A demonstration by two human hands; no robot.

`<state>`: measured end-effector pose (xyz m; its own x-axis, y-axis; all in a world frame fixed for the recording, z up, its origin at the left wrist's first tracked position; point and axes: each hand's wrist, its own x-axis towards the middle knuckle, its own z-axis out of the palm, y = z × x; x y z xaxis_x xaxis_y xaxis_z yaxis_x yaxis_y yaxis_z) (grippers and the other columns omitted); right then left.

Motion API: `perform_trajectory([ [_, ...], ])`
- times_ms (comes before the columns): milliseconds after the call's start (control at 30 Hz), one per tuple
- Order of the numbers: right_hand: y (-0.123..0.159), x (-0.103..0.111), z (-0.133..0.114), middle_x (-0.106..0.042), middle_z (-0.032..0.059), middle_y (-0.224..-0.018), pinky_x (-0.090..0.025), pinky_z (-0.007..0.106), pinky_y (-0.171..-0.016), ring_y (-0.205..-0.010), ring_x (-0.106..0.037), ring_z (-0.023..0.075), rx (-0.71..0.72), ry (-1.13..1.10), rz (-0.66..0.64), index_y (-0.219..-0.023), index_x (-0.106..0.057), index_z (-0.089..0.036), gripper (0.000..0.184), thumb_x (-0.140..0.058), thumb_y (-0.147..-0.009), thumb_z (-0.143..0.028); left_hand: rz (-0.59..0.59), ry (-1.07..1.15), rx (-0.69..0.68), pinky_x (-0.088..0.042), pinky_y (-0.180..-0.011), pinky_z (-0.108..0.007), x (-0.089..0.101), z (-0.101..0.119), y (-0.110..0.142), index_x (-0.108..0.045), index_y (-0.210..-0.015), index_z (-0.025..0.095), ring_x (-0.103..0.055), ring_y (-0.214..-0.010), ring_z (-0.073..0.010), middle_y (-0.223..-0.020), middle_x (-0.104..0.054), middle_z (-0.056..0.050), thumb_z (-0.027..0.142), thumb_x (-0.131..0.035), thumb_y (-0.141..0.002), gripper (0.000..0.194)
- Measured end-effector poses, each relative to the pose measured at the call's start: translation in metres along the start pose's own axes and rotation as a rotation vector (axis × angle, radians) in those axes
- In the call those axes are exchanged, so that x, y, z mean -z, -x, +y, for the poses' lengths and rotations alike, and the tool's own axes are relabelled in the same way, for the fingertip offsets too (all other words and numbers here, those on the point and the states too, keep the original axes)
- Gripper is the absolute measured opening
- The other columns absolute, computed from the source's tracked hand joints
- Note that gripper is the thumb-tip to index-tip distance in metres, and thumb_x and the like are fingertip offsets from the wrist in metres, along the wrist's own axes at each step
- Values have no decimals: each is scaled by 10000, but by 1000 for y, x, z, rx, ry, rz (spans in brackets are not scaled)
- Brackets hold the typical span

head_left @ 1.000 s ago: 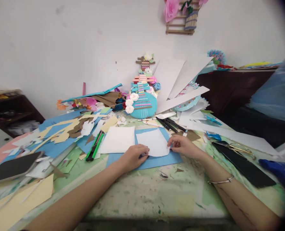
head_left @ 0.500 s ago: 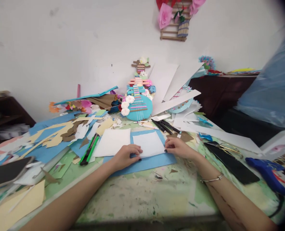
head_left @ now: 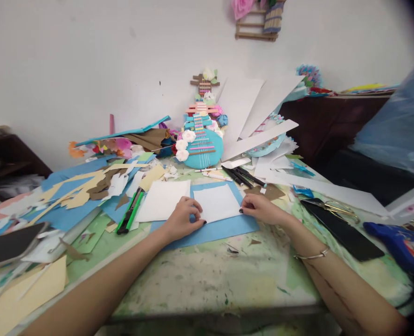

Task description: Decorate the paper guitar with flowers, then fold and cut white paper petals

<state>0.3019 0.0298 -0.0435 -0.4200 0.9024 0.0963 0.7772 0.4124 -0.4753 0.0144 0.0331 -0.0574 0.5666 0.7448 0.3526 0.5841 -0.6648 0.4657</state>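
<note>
A small white paper sheet (head_left: 217, 201) lies on a larger blue sheet (head_left: 212, 232) at the middle of the table. My left hand (head_left: 185, 218) rests at the small sheet's lower left corner, thumb stretched along its edge and the other fingers curved apart from the thumb. At the right edge, the thumb and fingers of my right hand (head_left: 261, 208) are pinched together on the sheet's lower right corner. Beside it on the left lies another white sheet (head_left: 163, 200), partly over the blue one. A green utility knife (head_left: 130, 211) lies further left.
Paper scraps (head_left: 91, 191) cover the left side, with a phone (head_left: 13, 245) in front. Black pens (head_left: 240, 176) lie behind the sheets. Scissors (head_left: 340, 210) and a blue glue gun (head_left: 396, 242) are at right. A turquoise paper instrument (head_left: 207, 149) leans against the wall.
The left hand's fingers have lifted and spread from the thumb. The right hand stays at the sheet's right edge. The camera view has tilted slightly downward.
</note>
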Motion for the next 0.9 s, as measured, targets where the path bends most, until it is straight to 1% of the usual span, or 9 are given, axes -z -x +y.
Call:
perform_trajectory([
  [167, 0, 0, 1, -565, 25, -747, -341, 229, -571, -641, -483, 129, -43, -99, -30, -791, -605, -137, 165, -611, -728, -290, 0, 13, 2, -409, -839, -365, 0, -3, 0, -607, -592, 179, -514, -924, -209, -910, -641, -48, 309, -617, -742, 199],
  [367, -1, 0, 3, -562, 31, -714, -343, 232, -572, -642, -479, 135, -27, -83, -15, -748, -606, -134, 173, -543, -770, -293, -41, 16, 0, -391, -865, -394, 2, -3, -1, -637, -612, 184, -508, -947, -219, -923, -650, -51, 319, -593, -777, 217],
  [567, -2, 0, -5, -584, 25, -667, -328, 232, -553, -617, -496, 135, -132, 1, -2, -698, -618, -136, 147, -567, -729, -271, -34, 3, 25, -391, -879, -395, 2, -4, -3, -622, -606, 176, -518, -938, -222, -906, -651, -58, 314, -606, -755, 204],
  [767, -5, 1, -10, -621, 23, -631, -336, 230, -542, -603, -527, 139, -196, 1, 1, -669, -650, -140, 128, -602, -686, -258, -35, 12, 88, -406, -865, -382, 1, -5, -4, -625, -577, 183, -532, -923, -225, -925, -647, -51, 337, -650, -713, 207],
  [900, -7, 0, -11, -648, 25, -624, -354, 236, -552, -621, -560, 153, -278, -8, 5, -655, -667, -150, 110, -641, -653, -257, -39, 15, 127, -419, -854, -378, 1, -5, -4, -637, -575, 187, -531, -932, -229, -957, -632, -50, 340, -668, -694, 196],
])
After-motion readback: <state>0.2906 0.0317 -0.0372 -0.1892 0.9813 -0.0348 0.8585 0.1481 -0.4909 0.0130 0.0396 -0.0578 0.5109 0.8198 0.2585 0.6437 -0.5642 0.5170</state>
